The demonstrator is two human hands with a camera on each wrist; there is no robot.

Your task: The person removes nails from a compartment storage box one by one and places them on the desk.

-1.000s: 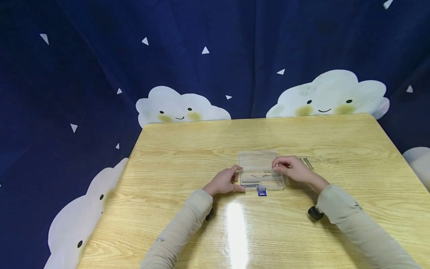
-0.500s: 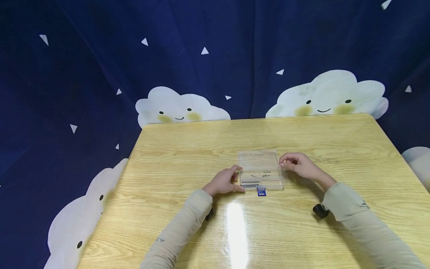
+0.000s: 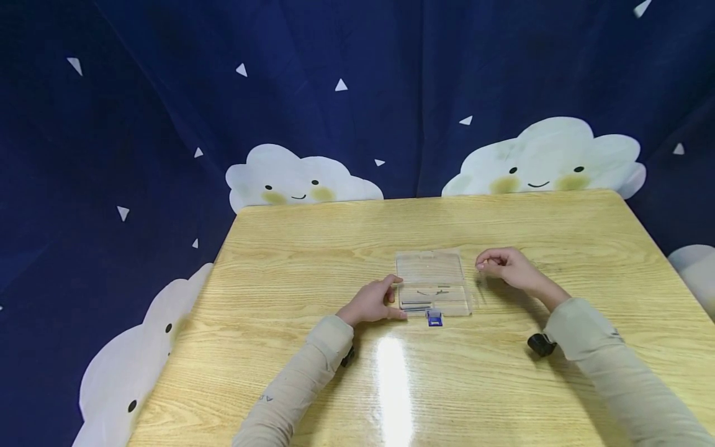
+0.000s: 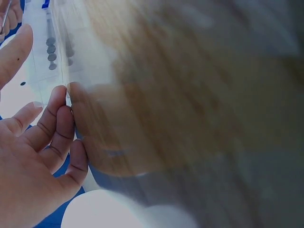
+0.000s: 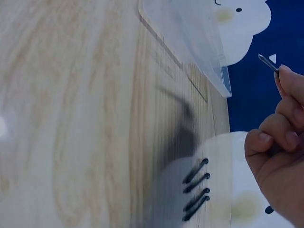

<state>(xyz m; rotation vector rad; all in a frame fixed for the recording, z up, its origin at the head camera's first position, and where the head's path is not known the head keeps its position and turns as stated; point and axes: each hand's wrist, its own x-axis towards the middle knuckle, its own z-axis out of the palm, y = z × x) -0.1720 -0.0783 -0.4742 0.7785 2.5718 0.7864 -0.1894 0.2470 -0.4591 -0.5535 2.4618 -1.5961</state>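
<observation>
A clear plastic compartment box [image 3: 454, 305] lies open on the table, its lid [image 3: 429, 266] folded back flat on the far side. Long nails [image 3: 416, 306] lie in its front left compartment, and smaller pieces [image 3: 440, 292] lie behind them. My left hand [image 3: 373, 300] holds the box's left end, thumb at the front corner; in the left wrist view its curled fingertips [image 4: 65, 116] press the side wall. Right of the box my right hand [image 3: 511, 268] is raised above the table. It pinches a thin metal nail [image 5: 268, 62], whose pointed end sticks out past the fingertips.
Several dark nails [image 5: 195, 190] lie side by side on the wooden table [image 5: 71, 118], below the right hand. A blue clasp [image 3: 434, 318] sticks out at the box's front. Behind the table hangs a dark blue curtain [image 3: 313, 37] with printed clouds.
My right hand has moved right and slightly away from me, from over the box's right end to beside it. The left hand and box stay in place.
</observation>
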